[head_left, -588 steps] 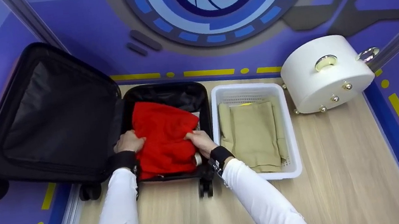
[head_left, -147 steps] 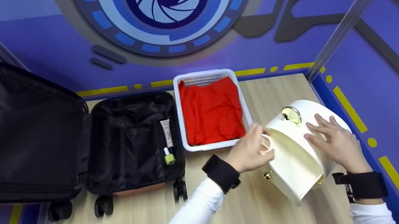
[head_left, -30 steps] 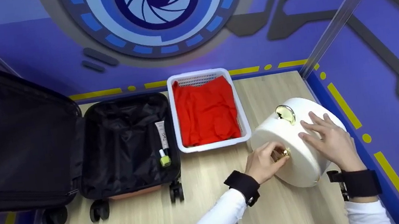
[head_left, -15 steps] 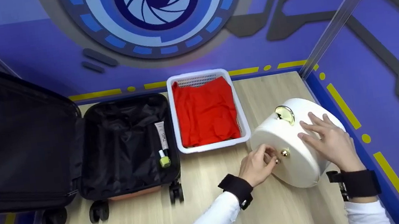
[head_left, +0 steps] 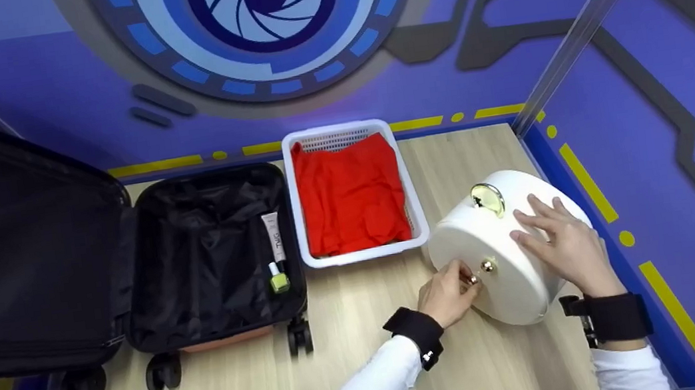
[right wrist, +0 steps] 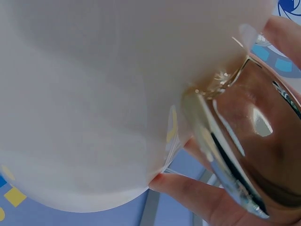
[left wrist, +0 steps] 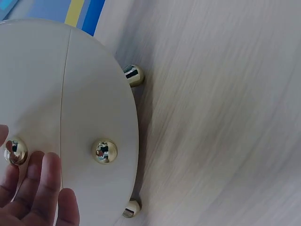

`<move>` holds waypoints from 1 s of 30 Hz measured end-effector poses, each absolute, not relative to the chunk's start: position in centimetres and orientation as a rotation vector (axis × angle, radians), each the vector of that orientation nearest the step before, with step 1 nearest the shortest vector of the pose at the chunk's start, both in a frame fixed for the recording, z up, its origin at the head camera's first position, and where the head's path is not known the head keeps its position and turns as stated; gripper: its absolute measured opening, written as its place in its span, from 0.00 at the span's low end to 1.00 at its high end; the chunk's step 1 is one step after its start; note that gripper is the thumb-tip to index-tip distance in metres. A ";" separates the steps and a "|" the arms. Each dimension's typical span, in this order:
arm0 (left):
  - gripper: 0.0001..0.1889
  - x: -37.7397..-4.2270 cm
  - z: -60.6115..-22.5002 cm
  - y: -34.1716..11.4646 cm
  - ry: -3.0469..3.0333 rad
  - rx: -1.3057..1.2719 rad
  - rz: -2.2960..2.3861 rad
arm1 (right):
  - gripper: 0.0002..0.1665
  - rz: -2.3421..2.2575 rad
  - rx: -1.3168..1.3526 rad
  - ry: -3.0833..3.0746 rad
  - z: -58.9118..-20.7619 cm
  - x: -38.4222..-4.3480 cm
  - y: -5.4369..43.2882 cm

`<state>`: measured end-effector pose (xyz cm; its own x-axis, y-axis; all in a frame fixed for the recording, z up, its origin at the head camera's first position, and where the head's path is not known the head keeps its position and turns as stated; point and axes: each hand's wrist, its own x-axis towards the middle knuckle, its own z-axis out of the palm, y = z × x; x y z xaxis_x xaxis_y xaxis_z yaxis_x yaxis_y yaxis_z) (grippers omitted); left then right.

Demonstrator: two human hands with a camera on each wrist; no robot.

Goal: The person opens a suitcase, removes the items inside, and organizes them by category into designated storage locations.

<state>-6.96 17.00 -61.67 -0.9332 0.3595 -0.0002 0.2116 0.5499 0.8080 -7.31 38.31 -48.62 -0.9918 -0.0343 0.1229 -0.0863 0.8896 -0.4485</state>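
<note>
A white drum-shaped case point(head_left: 521, 293) with small gold feet lies at the right of the table, its flat front split by a thin seam. On that front sit two round gold knobs, one by the left fingers and the other knob point(left wrist: 104, 150) bare. My left hand point(head_left: 446, 293) pinches the left knob point(left wrist: 16, 151) between thumb and fingertips. On the curved side of the case rests my right hand point(head_left: 566, 247), fingers spread. A shiny gold handle point(right wrist: 256, 127) stands close before the right fingers point(right wrist: 188, 190).
Left of the case, a white basket point(head_left: 418, 212) holds a folded red cloth point(head_left: 351, 198). Beside it an opened black suitcase point(head_left: 197, 275) contains a tube point(head_left: 273, 235) and a green nail polish bottle point(head_left: 279, 279). Its lid point(head_left: 13, 252) leans at the left wall.
The red cloth went from suitcase to basket, and the case came forward from the back. Its front, gaping earlier, is closed. My left fingers shifted from the right knob to the left one.
</note>
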 end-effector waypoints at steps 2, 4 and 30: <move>0.08 -7.0 -61.6 17.0 2.629 0.470 1.329 | 0.31 0.707 0.096 -2.947 -48.6 -7.4 38.2; 0.08 -7.1 -61.5 17.0 2.642 0.462 1.318 | 0.31 0.704 0.097 -2.952 -48.6 -7.4 38.1; 0.11 -4.1 -62.7 11.3 2.626 0.600 1.342 | 0.30 0.705 0.117 -2.931 -48.6 -7.2 38.4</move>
